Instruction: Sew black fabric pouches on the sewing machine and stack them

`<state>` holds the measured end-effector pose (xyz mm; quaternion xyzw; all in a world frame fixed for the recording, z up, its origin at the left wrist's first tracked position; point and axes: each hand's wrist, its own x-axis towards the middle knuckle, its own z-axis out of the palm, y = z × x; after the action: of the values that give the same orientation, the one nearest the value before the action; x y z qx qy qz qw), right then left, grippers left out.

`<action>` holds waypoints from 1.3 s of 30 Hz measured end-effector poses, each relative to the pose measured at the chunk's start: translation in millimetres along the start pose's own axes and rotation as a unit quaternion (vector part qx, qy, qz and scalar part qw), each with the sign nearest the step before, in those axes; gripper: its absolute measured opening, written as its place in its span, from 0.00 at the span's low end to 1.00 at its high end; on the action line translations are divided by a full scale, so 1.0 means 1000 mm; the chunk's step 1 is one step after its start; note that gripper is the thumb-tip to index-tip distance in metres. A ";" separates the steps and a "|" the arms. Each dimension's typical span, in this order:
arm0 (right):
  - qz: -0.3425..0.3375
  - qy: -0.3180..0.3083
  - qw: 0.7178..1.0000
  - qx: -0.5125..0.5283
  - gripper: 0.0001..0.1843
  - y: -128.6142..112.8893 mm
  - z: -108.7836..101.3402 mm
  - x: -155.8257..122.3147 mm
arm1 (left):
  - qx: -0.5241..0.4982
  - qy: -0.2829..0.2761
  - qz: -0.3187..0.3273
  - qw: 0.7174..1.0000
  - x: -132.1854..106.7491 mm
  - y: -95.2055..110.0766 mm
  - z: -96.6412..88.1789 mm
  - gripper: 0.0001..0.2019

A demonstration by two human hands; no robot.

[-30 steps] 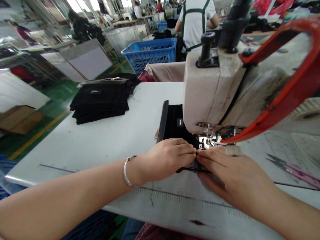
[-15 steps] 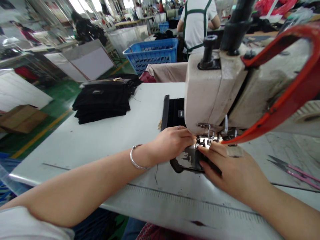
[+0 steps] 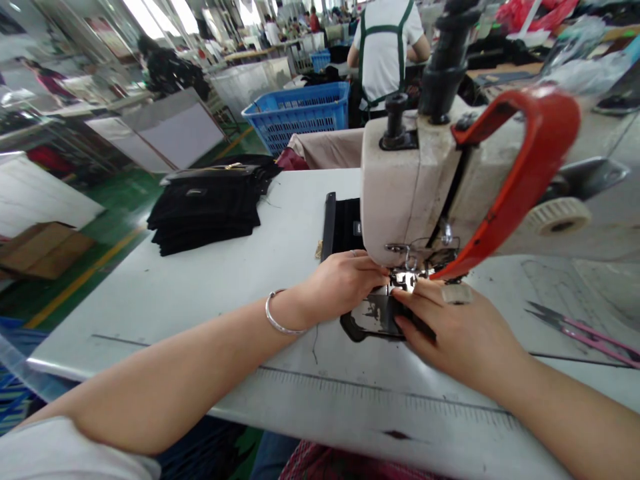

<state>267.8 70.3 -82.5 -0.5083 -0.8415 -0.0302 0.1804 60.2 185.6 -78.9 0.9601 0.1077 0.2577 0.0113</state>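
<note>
A sewing machine [image 3: 395, 187] with a lit needle area stands in front of me. My left hand [image 3: 345, 283], a bracelet on its wrist, has its fingers pressed together at the near edge of a black fabric piece [image 3: 345, 230], just left of the presser foot. That piece bears a small label and a stiff dark strip along its left side; the machine head hides part of it. My right hand [image 3: 450, 320] lies flat to the right of the needle, fingers stretched toward the foot and thumb apart, over the dark metal plate [image 3: 375, 313].
A stack of black fabric pieces [image 3: 207, 207] lies on the left of the white table [image 3: 200, 287]. Pink-handled scissors [image 3: 580, 330] rest at the right. A red curved guard [image 3: 530, 173] arches over the machine. Beyond are a blue basket [image 3: 300, 113] and a seated person [image 3: 383, 53].
The view has shifted slightly, so the machine sits a little further left in the picture. Both hands keep nearly the same places beside the needle.
</note>
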 end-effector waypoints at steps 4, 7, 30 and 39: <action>0.005 0.001 1.000 -0.008 0.16 -0.002 0.000 0.000 | 0.003 -0.009 -0.001 1.000 -0.002 0.002 0.001 0.12; 0.006 0.002 1.000 -0.007 0.16 -0.002 -0.002 0.001 | 0.007 -0.017 -0.020 1.000 -0.002 0.003 0.003 0.11; -0.106 0.048 0.991 0.064 0.17 0.005 -0.004 -0.018 | -0.014 -0.081 -0.124 0.989 -0.018 0.067 -0.013 0.17; -0.102 0.033 0.991 0.077 0.18 0.003 -0.004 -0.015 | 0.021 -0.086 -0.105 0.990 -0.005 0.066 -0.015 0.15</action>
<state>277.6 58.7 -84.3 -0.4031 -0.8824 -0.0008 0.2428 61.4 119.8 -63.4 0.9622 0.2120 0.1690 0.0275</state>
